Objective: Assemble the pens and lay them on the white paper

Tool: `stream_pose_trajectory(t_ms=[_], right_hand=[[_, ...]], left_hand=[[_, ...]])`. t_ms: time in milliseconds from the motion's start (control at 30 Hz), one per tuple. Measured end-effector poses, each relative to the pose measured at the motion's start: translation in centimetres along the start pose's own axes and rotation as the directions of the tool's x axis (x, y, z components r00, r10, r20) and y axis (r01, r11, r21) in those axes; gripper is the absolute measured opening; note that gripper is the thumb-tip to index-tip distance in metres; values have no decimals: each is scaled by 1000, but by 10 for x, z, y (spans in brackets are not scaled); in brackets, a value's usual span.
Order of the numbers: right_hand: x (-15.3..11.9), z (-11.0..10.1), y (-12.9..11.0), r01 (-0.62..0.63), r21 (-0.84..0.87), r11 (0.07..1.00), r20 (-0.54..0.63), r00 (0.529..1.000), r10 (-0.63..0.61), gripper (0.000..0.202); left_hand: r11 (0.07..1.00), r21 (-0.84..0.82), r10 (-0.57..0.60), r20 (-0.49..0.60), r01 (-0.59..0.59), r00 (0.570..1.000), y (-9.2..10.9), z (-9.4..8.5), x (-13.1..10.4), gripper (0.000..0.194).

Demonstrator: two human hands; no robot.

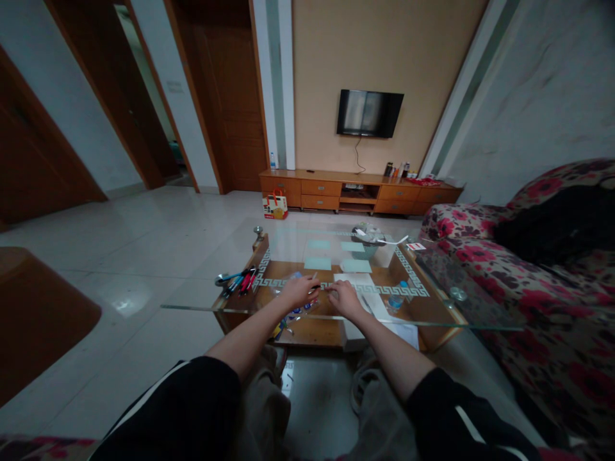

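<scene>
Both hands meet over the front part of the glass coffee table [192,308]. My left hand [300,292] is closed, with a small thin dark piece [316,287] at its fingertips; its exact kind is too small to tell. Close by on the right, my right hand [344,298] has its fingers pinched toward that piece, and what they hold is hidden. A clear plastic wrapper with blue print [303,310] lies under my left hand. Several pens [243,280] in black, blue and red are heaped to the left. White paper [379,310] lies beside my right hand.
A water bottle [396,297] is right of the paper. Toward the back right are a basket [369,238] with crumpled plastic and a red-and-white card [416,246]. A flowered sofa [480,256] flanks the table. Beyond stand a gift bag [275,206] and a TV cabinet [319,187].
</scene>
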State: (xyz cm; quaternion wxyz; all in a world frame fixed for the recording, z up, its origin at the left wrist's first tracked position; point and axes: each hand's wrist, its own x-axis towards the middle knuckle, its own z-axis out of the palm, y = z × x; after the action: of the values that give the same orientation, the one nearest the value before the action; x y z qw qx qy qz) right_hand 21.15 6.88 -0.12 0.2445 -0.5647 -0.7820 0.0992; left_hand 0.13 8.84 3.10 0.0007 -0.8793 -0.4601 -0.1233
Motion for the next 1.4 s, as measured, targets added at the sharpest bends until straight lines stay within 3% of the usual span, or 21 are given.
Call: stream_pose_trajectory(t_ms=[333, 500, 633, 1400], right_hand=[[5, 2, 5, -118, 225, 967, -106, 984, 145, 8], [7, 4, 2, -101, 486, 868, -126, 975, 184, 14], [8, 6, 3, -96, 576, 812, -124, 972, 202, 15], [7, 6, -1, -73, 566, 821, -60, 990, 129, 20]], left_hand=[[1000, 14, 5, 16, -5, 1000, -2, 4, 0, 28], [999, 19, 25, 10, -26, 1000, -2, 2, 0, 28], [1000, -9, 29, 8, -29, 1000, -1, 1, 0, 29], [996, -53, 74, 13, -73, 997, -2, 5, 0, 29]])
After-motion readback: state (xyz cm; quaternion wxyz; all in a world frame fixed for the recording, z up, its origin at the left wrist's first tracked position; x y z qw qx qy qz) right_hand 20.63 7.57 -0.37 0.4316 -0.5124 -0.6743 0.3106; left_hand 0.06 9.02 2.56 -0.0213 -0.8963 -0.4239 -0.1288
